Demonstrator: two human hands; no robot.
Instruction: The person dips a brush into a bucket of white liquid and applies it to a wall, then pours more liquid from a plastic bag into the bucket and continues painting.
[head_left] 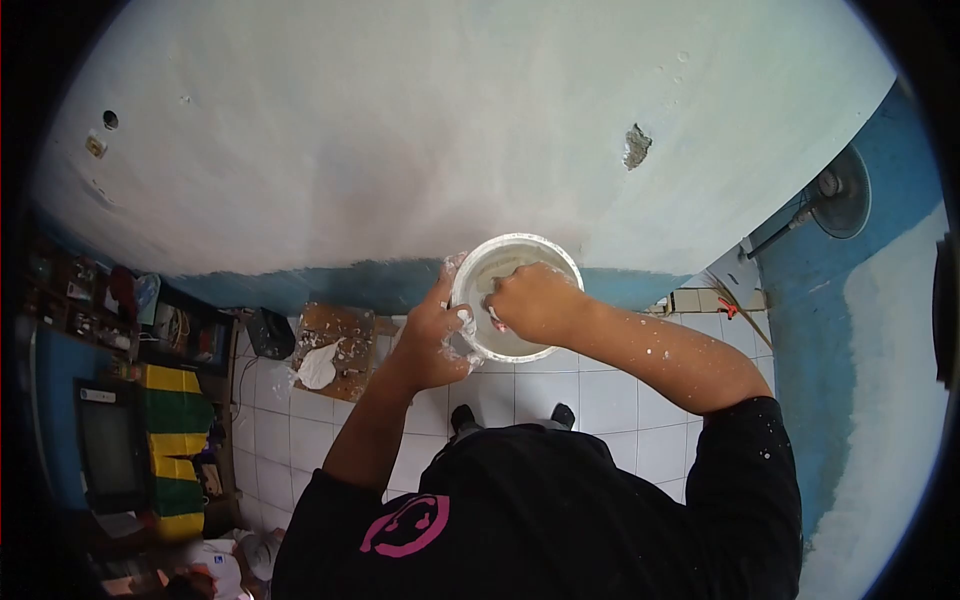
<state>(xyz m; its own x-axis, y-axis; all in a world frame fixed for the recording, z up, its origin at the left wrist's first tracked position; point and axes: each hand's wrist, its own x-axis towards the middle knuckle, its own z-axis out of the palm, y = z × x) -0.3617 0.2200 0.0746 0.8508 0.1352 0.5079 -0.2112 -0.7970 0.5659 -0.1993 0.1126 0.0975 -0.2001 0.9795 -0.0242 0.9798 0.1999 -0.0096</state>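
A round white bucket (520, 352) is held up in front of my body, close to the painted wall. My left hand (437, 335), smeared with white paste, grips the bucket's left side. Inside the bucket, my right hand (537, 302) is closed, its fingers pointing down toward the pale contents. A small reddish and white bit shows beneath those fingers, too hidden to name. White specks dot my right forearm (660, 355).
The wall (400, 130) ahead is whitish above a blue band, with a rough hole (636, 147). A wooden board (335, 335) bearing a white lump lies on the tiled floor (400, 470) at left. A fan (838, 192) stands right; shelves and a television (110, 440) stand left.
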